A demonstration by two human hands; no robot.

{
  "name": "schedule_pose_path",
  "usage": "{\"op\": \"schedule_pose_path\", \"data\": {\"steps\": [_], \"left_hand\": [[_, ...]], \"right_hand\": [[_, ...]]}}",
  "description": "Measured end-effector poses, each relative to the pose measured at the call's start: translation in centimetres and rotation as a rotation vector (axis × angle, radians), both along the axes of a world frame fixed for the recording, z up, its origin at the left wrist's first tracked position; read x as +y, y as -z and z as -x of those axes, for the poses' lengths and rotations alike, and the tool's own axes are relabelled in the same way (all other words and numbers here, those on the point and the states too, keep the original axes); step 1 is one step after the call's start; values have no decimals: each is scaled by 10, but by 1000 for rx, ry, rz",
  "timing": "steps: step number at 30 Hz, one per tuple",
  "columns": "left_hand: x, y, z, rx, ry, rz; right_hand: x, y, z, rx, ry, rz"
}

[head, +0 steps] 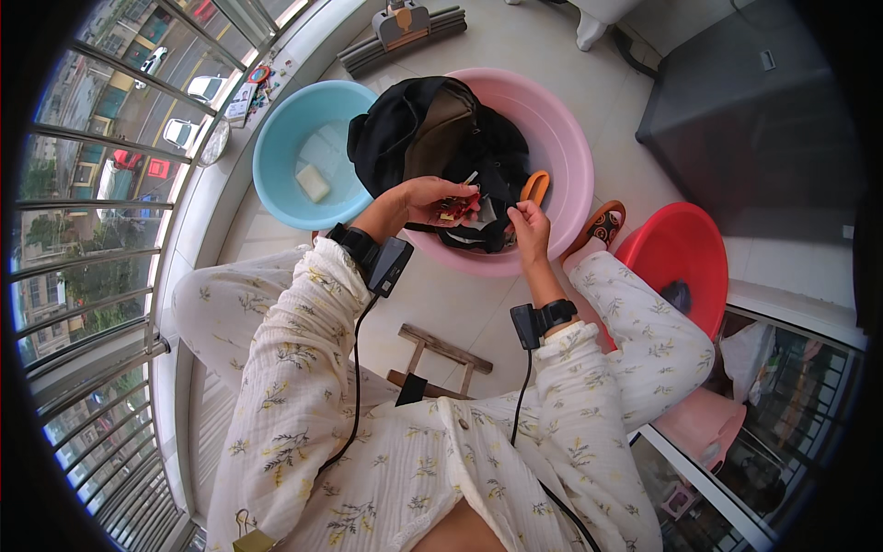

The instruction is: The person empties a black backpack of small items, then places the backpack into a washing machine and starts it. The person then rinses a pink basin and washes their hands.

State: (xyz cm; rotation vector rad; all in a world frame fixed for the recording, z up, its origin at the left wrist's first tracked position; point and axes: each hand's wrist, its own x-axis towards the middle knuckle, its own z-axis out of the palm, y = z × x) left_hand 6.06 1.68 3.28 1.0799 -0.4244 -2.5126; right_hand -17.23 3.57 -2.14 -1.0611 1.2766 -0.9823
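A black backpack (pixel 414 117) with a brown panel lies in a pink plastic basin (pixel 562 131), part of it over the rim of a light blue basin. My left hand (pixel 441 200) is cupped over the bag and holds small red and shiny items (pixel 459 207), too small to name. To its right, my right hand (pixel 530 224) is at the edge of the bag's black fabric with thumb and forefinger pinched together; whether something thin is between them is unclear. Just above it an orange loop-shaped thing (pixel 535 188) rests in the pink basin.
The light blue basin (pixel 276 138) holds a pale bar of soap (pixel 313 183). A red basin (pixel 710 255) stands by my right foot, a wooden stool (pixel 445 348) between my legs. Small items and a card (pixel 240 102) lie on the window ledge. Wrist cables hang from both arms.
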Motion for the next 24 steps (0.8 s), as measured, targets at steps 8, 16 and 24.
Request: {"op": "schedule_pose_path", "data": {"steps": [8,16,24], "left_hand": [[-44,-21,-59,108,-209,240],[-111,-30,-221,140,-942,377],[-133,91,-361,-189,-1321,-3]], "right_hand": [[1,-2,-5,-24,-15,-36],[-3,-1,-10,17,-66,-85],[-11,4,-25,102,-63,-160]]}}
